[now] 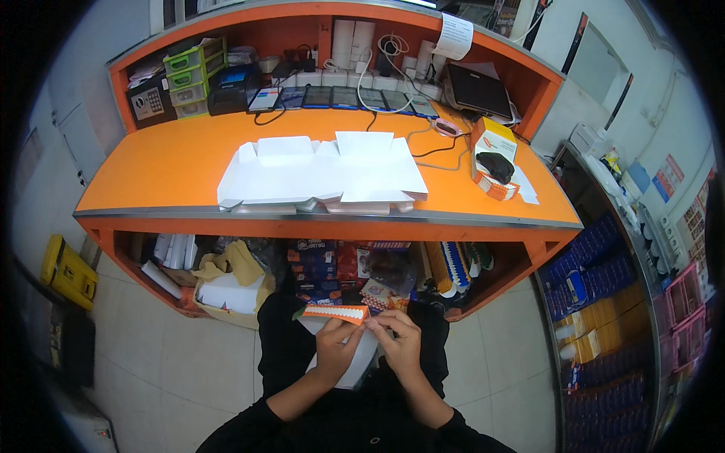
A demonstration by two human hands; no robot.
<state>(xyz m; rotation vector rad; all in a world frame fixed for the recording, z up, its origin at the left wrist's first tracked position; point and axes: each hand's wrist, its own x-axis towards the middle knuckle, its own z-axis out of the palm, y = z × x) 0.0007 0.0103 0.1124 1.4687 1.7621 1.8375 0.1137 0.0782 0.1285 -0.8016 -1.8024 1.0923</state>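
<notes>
Nearest, over the lap, the left hand (334,349) and the right hand (398,341) are both closed on a flat white carton blank (349,355) with an orange, white-toothed edge along its top, held well below the surface. The floor (174,362) is pale tile; a yellow case (68,270) lies on it at the left. Under the orange surface (166,162), an open shelf holds a tan bag of white sheets (230,283), dark blue and red packets (325,260) and blue-and-white striped packs (453,264). On the surface lies a stack of flat white carton blanks (325,174), with an orange-and-white box (495,158) near its right end. Farther back a row of phones (340,97) lies along the raised ledge, with green drawer trays (189,75) at the left and white rolls (351,41) in the middle. A shelf at the right carries blue and yellow packages (596,302).
</notes>
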